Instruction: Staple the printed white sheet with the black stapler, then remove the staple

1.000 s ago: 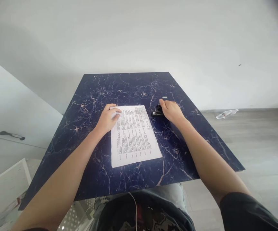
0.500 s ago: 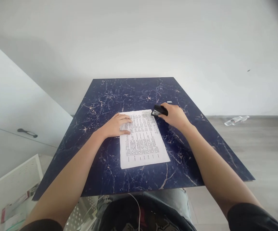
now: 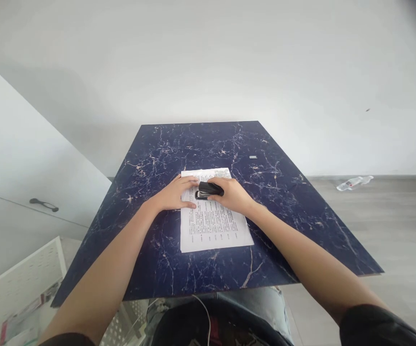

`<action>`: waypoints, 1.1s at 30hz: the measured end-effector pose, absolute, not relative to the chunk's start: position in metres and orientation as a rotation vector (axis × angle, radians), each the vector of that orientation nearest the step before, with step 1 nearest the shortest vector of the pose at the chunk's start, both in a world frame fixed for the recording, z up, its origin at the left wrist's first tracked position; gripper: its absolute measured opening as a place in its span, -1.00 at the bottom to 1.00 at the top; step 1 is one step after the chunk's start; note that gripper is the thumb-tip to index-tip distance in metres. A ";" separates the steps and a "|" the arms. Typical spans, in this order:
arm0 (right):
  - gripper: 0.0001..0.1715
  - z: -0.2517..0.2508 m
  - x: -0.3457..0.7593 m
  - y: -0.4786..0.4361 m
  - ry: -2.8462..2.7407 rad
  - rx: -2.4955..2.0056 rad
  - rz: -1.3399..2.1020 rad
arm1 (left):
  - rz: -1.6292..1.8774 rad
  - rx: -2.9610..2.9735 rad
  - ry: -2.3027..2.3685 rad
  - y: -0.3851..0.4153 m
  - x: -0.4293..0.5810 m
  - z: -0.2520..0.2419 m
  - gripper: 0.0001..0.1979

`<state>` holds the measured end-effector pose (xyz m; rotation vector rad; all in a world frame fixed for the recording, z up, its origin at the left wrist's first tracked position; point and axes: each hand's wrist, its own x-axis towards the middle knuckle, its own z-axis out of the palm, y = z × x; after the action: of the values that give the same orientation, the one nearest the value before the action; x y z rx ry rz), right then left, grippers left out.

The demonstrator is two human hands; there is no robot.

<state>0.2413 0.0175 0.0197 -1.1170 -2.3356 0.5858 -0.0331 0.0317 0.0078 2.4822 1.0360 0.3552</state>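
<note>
A printed sheet of paper [image 3: 213,226] lies in the middle of the dark blue marbled table [image 3: 283,211]. My left hand [image 3: 174,193] rests flat on the sheet's left upper edge with its fingers stretched out. My right hand [image 3: 231,194] is closed round a black stapler [image 3: 208,190] and holds it over the upper part of the sheet, its mouth pointing left towards my left fingertips.
A small pale strip [image 3: 253,157] lies on the table's far right part. A plastic bottle [image 3: 354,182] lies on the grey floor at the right wall. A white cabinet with a dark handle [image 3: 43,205] stands at the left, a white perforated panel [image 3: 20,288] below it.
My right hand lifted the stapler from the table right of the sheet and carried it left over the paper. My left hand slid from the sheet's top left corner onto its left edge.
</note>
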 end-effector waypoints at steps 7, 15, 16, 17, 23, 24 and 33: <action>-0.54 0.022 0.249 0.026 -2.511 -1.222 0.540 | 0.395 2.462 1.028 0.034 -0.037 0.002 -0.23; -0.63 0.026 0.269 0.030 -2.551 -1.252 0.568 | 1.025 2.241 1.065 0.039 -0.044 0.004 -0.50; -0.64 0.028 0.276 0.029 -2.559 -1.252 0.569 | 1.065 2.214 1.090 0.040 -0.044 0.004 -0.49; -0.64 0.029 0.285 0.028 -2.563 -1.249 0.572 | 1.087 2.191 1.107 0.040 -0.044 0.004 -0.48; -0.61 0.033 0.373 0.011 -2.478 -1.444 0.609 | 1.076 2.151 1.143 0.041 -0.043 0.002 -0.50; -0.58 0.032 0.387 0.008 -2.463 -1.479 0.628 | 1.076 2.151 1.152 0.042 -0.043 0.001 -0.50; -0.15 0.019 0.436 0.030 -1.970 -1.381 0.860 | 1.326 1.916 1.268 0.051 -0.050 -0.010 -0.48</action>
<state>0.4357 0.0301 0.0191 -1.3809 -1.9705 0.8598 -0.0499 0.0507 -0.0095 1.9157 1.2677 1.3259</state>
